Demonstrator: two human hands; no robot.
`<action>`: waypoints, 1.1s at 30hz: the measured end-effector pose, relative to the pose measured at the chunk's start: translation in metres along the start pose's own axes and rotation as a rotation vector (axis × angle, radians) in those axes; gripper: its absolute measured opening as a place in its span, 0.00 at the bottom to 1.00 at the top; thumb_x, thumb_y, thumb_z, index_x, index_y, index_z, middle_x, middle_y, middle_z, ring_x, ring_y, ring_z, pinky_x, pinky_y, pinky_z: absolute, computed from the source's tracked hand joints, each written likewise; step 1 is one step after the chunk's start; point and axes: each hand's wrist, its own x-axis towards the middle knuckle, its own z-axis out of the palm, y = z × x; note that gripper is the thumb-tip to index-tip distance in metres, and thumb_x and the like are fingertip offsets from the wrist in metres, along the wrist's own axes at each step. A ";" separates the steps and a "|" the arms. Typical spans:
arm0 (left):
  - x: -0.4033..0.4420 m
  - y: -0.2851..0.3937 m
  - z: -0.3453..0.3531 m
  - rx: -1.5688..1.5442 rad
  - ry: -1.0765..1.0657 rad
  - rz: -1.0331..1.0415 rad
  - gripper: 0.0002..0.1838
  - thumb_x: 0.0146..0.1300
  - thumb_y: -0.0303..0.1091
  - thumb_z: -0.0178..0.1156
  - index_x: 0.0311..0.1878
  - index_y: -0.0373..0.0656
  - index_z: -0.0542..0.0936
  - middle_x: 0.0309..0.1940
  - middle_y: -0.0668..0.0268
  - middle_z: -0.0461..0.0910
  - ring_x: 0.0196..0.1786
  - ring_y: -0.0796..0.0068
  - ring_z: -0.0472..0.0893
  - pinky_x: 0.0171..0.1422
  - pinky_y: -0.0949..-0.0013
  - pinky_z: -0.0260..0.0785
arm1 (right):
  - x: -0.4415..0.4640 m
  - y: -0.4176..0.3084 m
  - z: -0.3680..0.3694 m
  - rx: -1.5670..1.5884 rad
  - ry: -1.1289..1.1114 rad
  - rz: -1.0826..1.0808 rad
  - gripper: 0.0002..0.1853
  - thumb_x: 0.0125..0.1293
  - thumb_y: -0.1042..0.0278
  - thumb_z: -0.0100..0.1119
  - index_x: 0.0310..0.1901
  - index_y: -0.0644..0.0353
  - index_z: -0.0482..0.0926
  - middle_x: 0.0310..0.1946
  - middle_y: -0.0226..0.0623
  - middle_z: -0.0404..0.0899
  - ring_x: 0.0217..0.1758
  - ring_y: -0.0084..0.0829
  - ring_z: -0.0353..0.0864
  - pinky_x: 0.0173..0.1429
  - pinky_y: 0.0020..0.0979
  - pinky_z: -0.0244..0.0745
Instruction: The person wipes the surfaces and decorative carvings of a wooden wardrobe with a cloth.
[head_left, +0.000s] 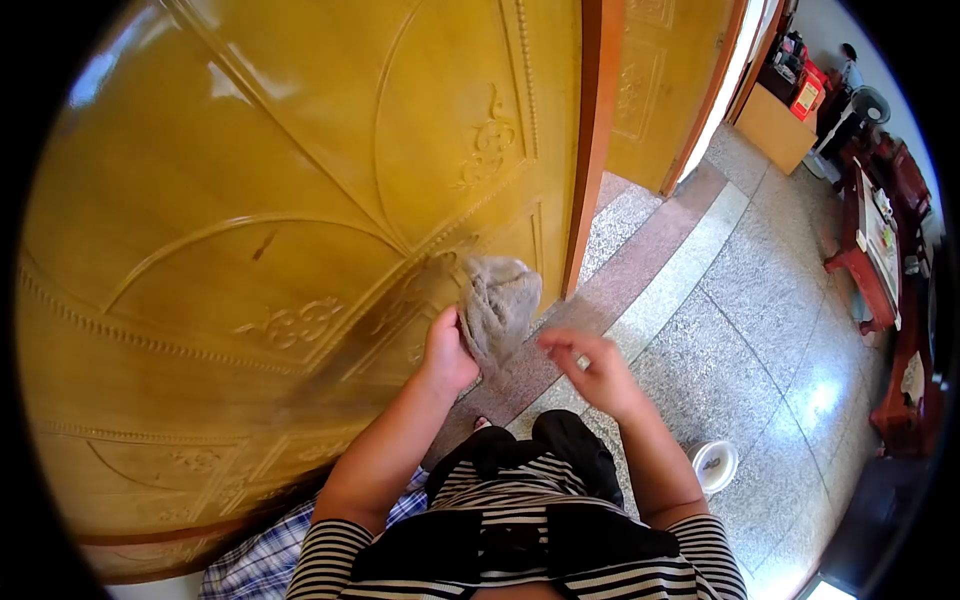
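A crumpled grey-brown cloth (500,305) hangs in front of my body, beside a glossy yellow carved door (300,250). My left hand (450,352) is closed on the cloth's left side, and part of its fingers is hidden behind the fabric. To the right of the cloth, my right hand (588,368) is raised with its fingers bent and somewhat apart. A small gap separates it from the cloth, and nothing shows in it.
A white bucket (714,466) stands on the speckled floor at my right. Blue plaid fabric (270,545) lies low at the left. Farther off are a dark red table (868,250), a cardboard box (775,128), a fan (870,104) and another door (655,90).
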 end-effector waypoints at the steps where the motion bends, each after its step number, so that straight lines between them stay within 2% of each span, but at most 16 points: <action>1: -0.002 0.001 -0.003 -0.031 -0.042 0.023 0.22 0.67 0.41 0.39 0.55 0.36 0.72 0.52 0.55 0.76 0.55 0.60 0.75 0.63 0.57 0.64 | 0.002 0.003 0.005 0.005 0.000 0.006 0.15 0.59 0.79 0.57 0.49 0.61 0.76 0.44 0.40 0.80 0.46 0.30 0.79 0.50 0.28 0.73; 3: -0.004 0.003 -0.003 -0.059 -0.093 0.049 0.22 0.67 0.41 0.39 0.55 0.36 0.73 0.52 0.56 0.76 0.55 0.60 0.75 0.64 0.56 0.63 | 0.012 0.004 0.015 0.020 0.343 0.069 0.15 0.59 0.80 0.57 0.49 0.61 0.76 0.40 0.39 0.79 0.42 0.30 0.79 0.49 0.28 0.73; 7: -0.015 0.010 -0.007 -0.042 -0.170 0.026 0.24 0.65 0.41 0.38 0.56 0.35 0.71 0.54 0.55 0.74 0.57 0.60 0.73 0.64 0.56 0.62 | 0.028 -0.003 0.029 -0.073 0.399 -0.138 0.17 0.55 0.79 0.61 0.48 0.61 0.75 0.46 0.40 0.74 0.49 0.35 0.75 0.53 0.31 0.70; 12: -0.037 0.009 0.006 -0.058 -0.200 0.011 0.25 0.60 0.33 0.45 0.62 0.36 0.65 0.58 0.57 0.70 0.59 0.62 0.71 0.65 0.58 0.62 | 0.039 -0.008 0.048 -0.078 0.264 -0.138 0.26 0.53 0.66 0.67 0.55 0.58 0.73 0.54 0.46 0.69 0.58 0.46 0.67 0.60 0.37 0.65; 14: -0.039 0.007 -0.002 0.405 -0.266 0.171 0.27 0.57 0.24 0.51 0.63 0.38 0.63 0.55 0.62 0.71 0.56 0.70 0.72 0.63 0.65 0.62 | 0.041 -0.002 0.054 -0.149 0.260 -0.143 0.27 0.52 0.64 0.67 0.55 0.58 0.73 0.54 0.47 0.68 0.58 0.47 0.67 0.59 0.38 0.65; 16: -0.045 0.005 -0.007 0.432 -0.208 0.192 0.29 0.55 0.20 0.51 0.63 0.37 0.63 0.54 0.63 0.71 0.56 0.72 0.72 0.62 0.68 0.62 | 0.043 -0.002 0.059 -0.217 0.262 -0.152 0.28 0.52 0.63 0.68 0.56 0.59 0.73 0.55 0.47 0.68 0.58 0.47 0.67 0.59 0.38 0.66; 21: -0.047 0.007 -0.034 0.734 -0.103 0.234 0.26 0.54 0.17 0.52 0.59 0.37 0.68 0.53 0.63 0.72 0.55 0.76 0.71 0.58 0.72 0.64 | 0.039 0.002 0.068 -0.063 0.040 -0.039 0.28 0.49 0.61 0.69 0.52 0.60 0.75 0.44 0.53 0.74 0.49 0.52 0.74 0.52 0.40 0.70; 22: -0.043 0.007 -0.047 0.901 -0.044 0.303 0.23 0.55 0.19 0.53 0.57 0.38 0.70 0.50 0.64 0.73 0.53 0.77 0.72 0.54 0.73 0.66 | 0.039 0.001 0.067 -0.062 0.037 -0.039 0.28 0.49 0.61 0.69 0.52 0.60 0.75 0.44 0.53 0.74 0.49 0.52 0.74 0.52 0.40 0.70; 24: -0.046 0.010 -0.058 1.075 0.019 0.368 0.20 0.56 0.20 0.54 0.54 0.39 0.73 0.47 0.66 0.74 0.50 0.79 0.73 0.50 0.75 0.67 | 0.040 -0.002 0.067 -0.074 -0.051 0.343 0.20 0.49 0.63 0.68 0.43 0.63 0.78 0.39 0.53 0.76 0.45 0.50 0.76 0.49 0.39 0.71; 25: -0.048 0.012 -0.062 1.142 0.117 0.575 0.17 0.58 0.22 0.54 0.51 0.40 0.75 0.44 0.68 0.75 0.46 0.80 0.73 0.47 0.76 0.67 | 0.038 0.000 0.071 -0.070 -0.046 0.341 0.20 0.49 0.63 0.68 0.43 0.63 0.78 0.39 0.53 0.76 0.45 0.50 0.76 0.49 0.39 0.71; 26: -0.048 0.018 -0.060 1.206 0.205 0.793 0.14 0.59 0.23 0.55 0.49 0.40 0.77 0.41 0.69 0.76 0.42 0.81 0.73 0.43 0.76 0.67 | 0.039 0.005 0.075 -0.068 0.206 0.199 0.17 0.50 0.62 0.68 0.39 0.64 0.79 0.37 0.52 0.77 0.42 0.48 0.77 0.47 0.38 0.72; 27: -0.049 0.022 -0.056 1.219 0.183 0.804 0.14 0.59 0.23 0.55 0.49 0.40 0.77 0.41 0.69 0.76 0.42 0.81 0.73 0.43 0.76 0.67 | 0.043 0.009 0.077 -0.066 0.463 0.054 0.15 0.51 0.62 0.67 0.35 0.65 0.79 0.36 0.50 0.78 0.38 0.46 0.78 0.44 0.38 0.73; 28: -0.056 0.023 -0.053 1.126 0.208 0.618 0.14 0.61 0.24 0.54 0.50 0.40 0.75 0.43 0.70 0.75 0.45 0.81 0.73 0.47 0.78 0.66 | 0.051 0.015 0.080 -0.151 0.615 -0.169 0.14 0.53 0.61 0.65 0.35 0.64 0.79 0.30 0.47 0.79 0.31 0.43 0.79 0.38 0.35 0.74; 29: -0.064 0.021 -0.052 1.031 0.236 0.426 0.13 0.63 0.24 0.54 0.52 0.40 0.74 0.46 0.70 0.74 0.47 0.81 0.72 0.50 0.79 0.65 | 0.052 0.011 0.084 -0.151 0.636 -0.163 0.14 0.53 0.61 0.65 0.35 0.64 0.79 0.30 0.47 0.79 0.31 0.43 0.79 0.38 0.35 0.74; 31: -0.065 0.004 -0.051 0.982 0.139 0.407 0.13 0.65 0.29 0.53 0.53 0.43 0.74 0.42 0.69 0.73 0.44 0.81 0.71 0.47 0.76 0.65 | 0.054 -0.001 0.094 0.229 0.398 0.148 0.14 0.56 0.59 0.64 0.36 0.62 0.79 0.26 0.45 0.79 0.27 0.42 0.79 0.34 0.35 0.74; 33: -0.062 -0.008 -0.047 0.695 0.053 0.424 0.18 0.68 0.33 0.50 0.59 0.42 0.68 0.49 0.67 0.70 0.53 0.78 0.68 0.58 0.73 0.60 | 0.052 -0.010 0.107 0.166 0.279 0.113 0.16 0.58 0.58 0.62 0.39 0.63 0.77 0.26 0.45 0.79 0.29 0.42 0.79 0.34 0.35 0.74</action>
